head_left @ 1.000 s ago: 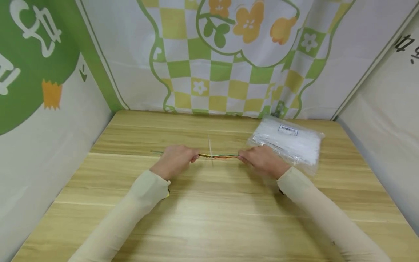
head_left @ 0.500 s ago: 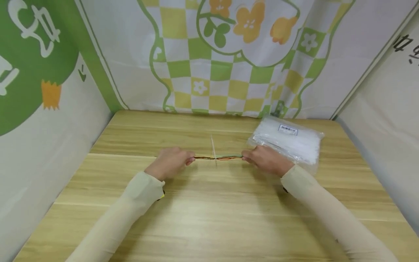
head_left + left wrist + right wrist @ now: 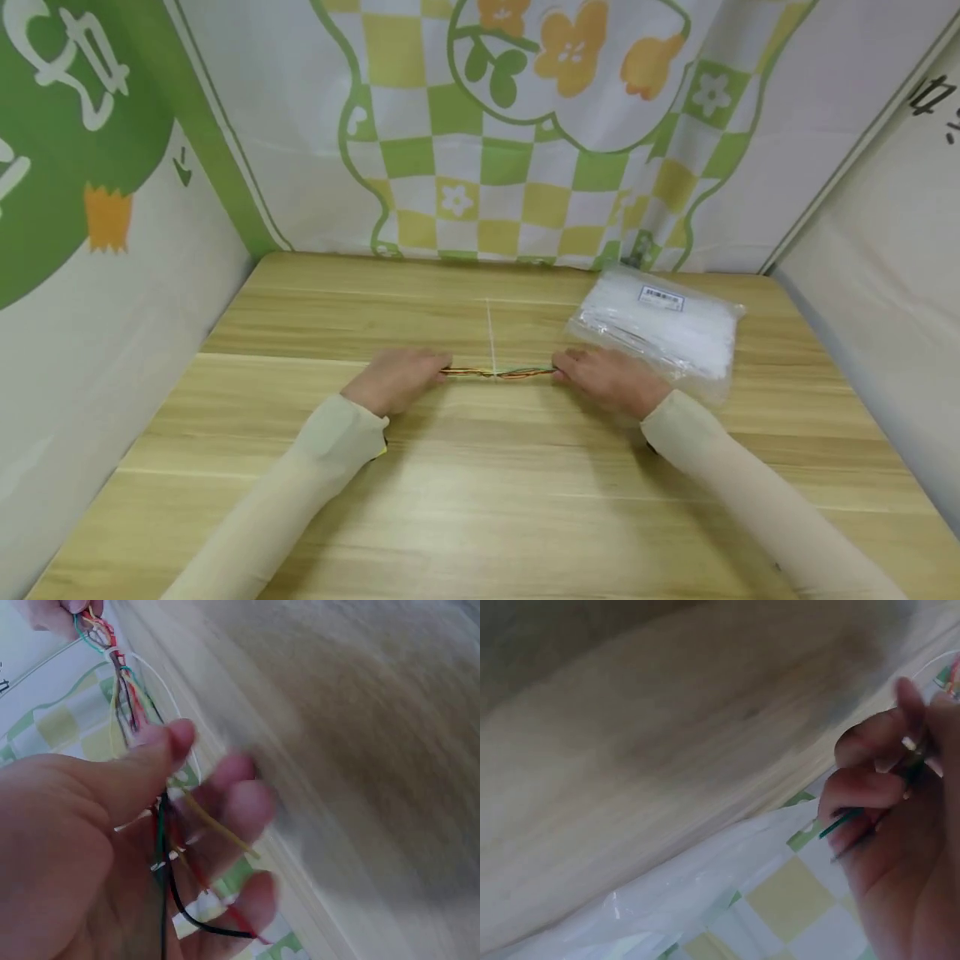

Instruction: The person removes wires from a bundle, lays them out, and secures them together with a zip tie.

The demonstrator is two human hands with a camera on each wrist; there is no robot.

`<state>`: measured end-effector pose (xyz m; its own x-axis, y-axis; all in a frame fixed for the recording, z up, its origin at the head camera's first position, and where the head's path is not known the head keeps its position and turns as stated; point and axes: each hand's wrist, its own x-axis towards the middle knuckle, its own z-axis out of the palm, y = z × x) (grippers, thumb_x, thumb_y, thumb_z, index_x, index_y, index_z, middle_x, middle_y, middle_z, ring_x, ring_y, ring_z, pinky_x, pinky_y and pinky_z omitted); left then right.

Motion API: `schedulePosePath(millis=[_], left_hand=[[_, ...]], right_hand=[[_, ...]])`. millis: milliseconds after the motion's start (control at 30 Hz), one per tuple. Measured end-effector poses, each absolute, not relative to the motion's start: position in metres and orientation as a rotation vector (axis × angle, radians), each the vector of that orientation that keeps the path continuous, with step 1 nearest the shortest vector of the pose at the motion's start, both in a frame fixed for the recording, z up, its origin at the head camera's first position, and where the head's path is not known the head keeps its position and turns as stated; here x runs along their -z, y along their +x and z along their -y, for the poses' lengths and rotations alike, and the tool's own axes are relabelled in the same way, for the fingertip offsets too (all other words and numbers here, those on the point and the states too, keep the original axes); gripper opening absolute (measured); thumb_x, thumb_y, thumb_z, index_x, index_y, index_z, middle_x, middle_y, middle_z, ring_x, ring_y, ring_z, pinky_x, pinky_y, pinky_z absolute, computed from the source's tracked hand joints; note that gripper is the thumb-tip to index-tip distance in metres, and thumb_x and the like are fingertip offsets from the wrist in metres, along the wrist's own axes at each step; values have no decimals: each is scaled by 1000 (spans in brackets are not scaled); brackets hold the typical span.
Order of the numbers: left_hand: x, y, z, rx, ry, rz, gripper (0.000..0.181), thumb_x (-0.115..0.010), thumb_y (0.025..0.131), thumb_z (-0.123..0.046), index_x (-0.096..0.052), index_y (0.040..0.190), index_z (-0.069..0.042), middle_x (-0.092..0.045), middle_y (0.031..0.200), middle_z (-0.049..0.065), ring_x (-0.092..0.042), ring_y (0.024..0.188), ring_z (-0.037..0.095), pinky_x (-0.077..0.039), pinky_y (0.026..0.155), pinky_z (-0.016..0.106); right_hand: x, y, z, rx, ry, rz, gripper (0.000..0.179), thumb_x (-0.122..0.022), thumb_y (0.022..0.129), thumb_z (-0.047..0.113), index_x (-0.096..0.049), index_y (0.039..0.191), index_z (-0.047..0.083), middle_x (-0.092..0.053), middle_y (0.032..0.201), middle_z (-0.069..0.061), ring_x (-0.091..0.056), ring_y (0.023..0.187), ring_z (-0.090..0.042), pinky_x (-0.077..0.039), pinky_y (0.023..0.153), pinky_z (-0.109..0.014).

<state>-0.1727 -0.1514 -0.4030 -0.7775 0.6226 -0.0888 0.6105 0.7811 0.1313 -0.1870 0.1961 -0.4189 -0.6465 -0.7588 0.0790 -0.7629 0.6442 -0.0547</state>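
A bundle of thin coloured wires (image 3: 525,372) stretches between the two hands above the table. My left hand (image 3: 399,379) pinches its left part between thumb and index finger. In the left wrist view, loose wire ends (image 3: 199,900) in black, red, yellow and green hang past that hand's palm. My right hand (image 3: 611,379) grips the other end. Green and dark wire ends (image 3: 844,823) poke out between its curled fingers in the right wrist view. A white cable tie (image 3: 491,333) circles the bundle near its middle, its long tail pointing away toward the back.
A clear plastic bag of white cable ties (image 3: 660,321) with a barcode label lies behind the right hand. The wooden table (image 3: 465,508) ends at a patterned curtain (image 3: 517,158) at the back, with fabric walls on both sides.
Both hands still hold the wire bundle. They have come slightly nearer to the body, and the bundle and cable tie with them. The bag stays where it was.
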Motion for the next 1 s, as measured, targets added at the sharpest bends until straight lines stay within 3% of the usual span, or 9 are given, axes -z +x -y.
schedulePosePath(millis=[167,400,567,667,833,1000], left_hand=[[404,-173,148,-80,950,-2891,15,-69,104,-24,-67,113,-12,-63,101,6,-62,89,24,-55,72,40],[405,-170,149,-165,900,-2893,19,-72,102,-21,-68,119,-14,-63,111,7,-61,99,25,-55,82,47],[404,-168,151,-237,862,-2873,27,-73,101,-25,-67,125,-14,-64,117,8,-63,105,27,-56,89,51],[403,-167,154,-297,818,-2857,39,-68,105,-31,-63,136,-9,-64,131,14,-64,119,35,-54,100,58],[400,-164,161,-414,718,-2822,62,-50,111,-46,-45,157,-4,-45,162,24,-42,151,46,-36,120,67],[399,-157,168,-462,675,-2851,68,-49,112,-46,-37,162,-2,-33,168,28,-35,155,48,-31,122,69]], right_hand=[[422,-183,-195,-41,1268,2738,13,-62,108,24,-59,103,13,-65,94,-3,-67,84,-22,-55,66,-39],[427,-184,-195,67,1263,2515,16,-74,100,24,-67,97,10,-64,88,-5,-65,73,-23,-54,60,-38],[421,-179,-193,78,1224,2544,15,-75,99,26,-72,101,11,-69,95,-5,-70,82,-23,-55,70,-40],[417,-176,-191,11,1195,2601,14,-74,100,26,-73,103,12,-71,100,-5,-71,89,-24,-55,78,-44],[409,-173,-192,-143,1121,2665,25,-71,102,29,-74,114,8,-74,112,-10,-72,106,-29,-55,92,-53],[400,-170,-194,-162,1056,2726,45,-68,103,34,-68,132,-1,-73,126,-18,-70,118,-35,-53,101,-56]])
